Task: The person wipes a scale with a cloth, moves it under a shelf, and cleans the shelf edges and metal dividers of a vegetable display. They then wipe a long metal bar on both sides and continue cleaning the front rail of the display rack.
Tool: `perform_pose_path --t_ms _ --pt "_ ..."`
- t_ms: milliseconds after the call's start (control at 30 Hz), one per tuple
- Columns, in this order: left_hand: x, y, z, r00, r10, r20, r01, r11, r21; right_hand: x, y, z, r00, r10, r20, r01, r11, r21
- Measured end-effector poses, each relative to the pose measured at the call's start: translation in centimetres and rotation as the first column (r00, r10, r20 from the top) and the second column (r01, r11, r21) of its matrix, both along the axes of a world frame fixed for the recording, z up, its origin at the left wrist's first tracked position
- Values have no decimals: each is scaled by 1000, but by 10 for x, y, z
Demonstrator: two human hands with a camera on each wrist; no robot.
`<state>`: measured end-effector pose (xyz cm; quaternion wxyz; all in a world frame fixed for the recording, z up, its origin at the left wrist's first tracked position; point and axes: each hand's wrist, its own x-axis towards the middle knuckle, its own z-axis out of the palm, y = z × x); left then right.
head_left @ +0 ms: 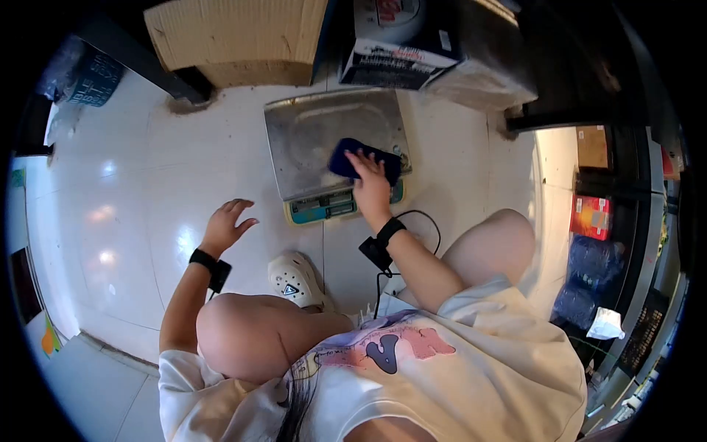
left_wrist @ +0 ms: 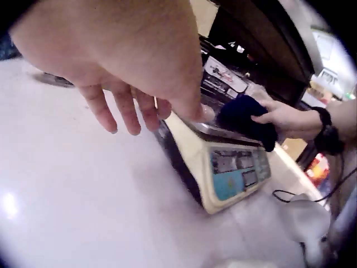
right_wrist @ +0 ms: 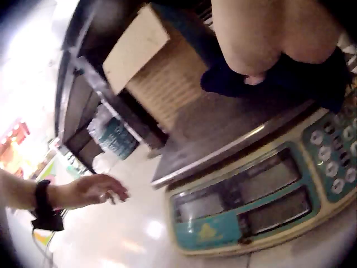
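Person at a countertop-type scale (head_left: 324,208) set on a pale tiled floor (head_left: 184,147). The right hand (head_left: 374,193) lies over a dark blue cloth (head_left: 340,160), its fingers extended and somewhat spread across the upper surface; the thumb is seen at the cloth's near side in the left wrist view. The cloth rests on the metal plate (head_left: 294,136) of the scale, toward its right front portion, near the panel of displays and keys. The left hand (head_left: 225,227) is held above the floor, left of the scale and apart from it, empty, with the fingers loosely bent and the thumb set wide of them. Each wrist bears a black strap with a small device. Beyond the plate stand an open cardboard box (head_left: 236,37) and, to its right, a printed box (head_left: 401,59). A pale perforated shoe (head_left: 294,278) lies in front of the scale.
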<state>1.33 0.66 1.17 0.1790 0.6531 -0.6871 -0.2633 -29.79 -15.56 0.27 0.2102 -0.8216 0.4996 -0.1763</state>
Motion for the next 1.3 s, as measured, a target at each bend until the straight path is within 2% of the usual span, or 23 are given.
perform_pose_path --t_ms 100,200,233,300,333,367,400,467,567,600,667,767,867,1000,1100,1200,1267,1300 --pt "-29 -9 -32 995 -32 -97 31 999 -17 20 32 17 977 57 207 -86 988 131" --pt "-45 -19 -55 986 -40 -162 33 999 -42 0 45 22 854 -90 513 -27 976 216" --pt "-49 -20 -56 977 18 -212 -15 1000 14 -10 51 31 784 -276 556 96 939 331" --pt "-51 -22 -59 958 86 -272 -82 996 25 -37 57 38 710 -513 482 367 854 368" --pt "-52 -24 -61 946 118 -303 -114 993 30 -50 57 38 628 -630 457 496 776 389" --pt "-52 -25 -64 940 128 -317 -125 992 29 -65 55 28 467 -688 555 569 715 407" --pt "-51 -26 -66 933 141 -331 -140 990 27 -81 53 20 561 -652 511 638 733 236" --pt "-54 -24 -68 913 182 -365 -178 983 46 -101 50 1 590 -664 459 689 710 142" --pt "-55 -25 -72 882 253 -399 -240 967 82 -99 40 -28 724 -599 342 640 769 -7" --pt "-58 -23 -71 879 261 -399 -247 965 87 -94 39 -38 707 -624 332 634 768 94" --pt "-58 -23 -68 882 269 -387 -253 963 93 -65 41 -52 636 -696 333 690 706 156" --pt "-55 -14 -75 899 193 -394 -195 980 37 -51 49 -69 658 -687 310 712 701 42" --pt "-58 -12 -71 903 171 -395 -166 985 48 -42 66 -68 750 -626 216 637 771 24" --pt "-56 -12 -71 897 173 -407 -153 985 82 -7 98 -60 825 -531 195 533 845 43" --pt "-54 -10 -71 902 152 -403 -129 988 82 22 122 -53 879 -451 158 435 892 124" --pt "-50 -10 -70 907 111 -407 -93 994 64 50 149 -51 963 -261 72 247 956 157" --pt "-44 -11 -73 930 37 -365 -45 999 -14 64 163 -51 987 -129 91 110 976 186" --pt "-41 -8 -72 932 66 -357 -74 997 -10 70 166 -50 990 -90 113 67 979 191"
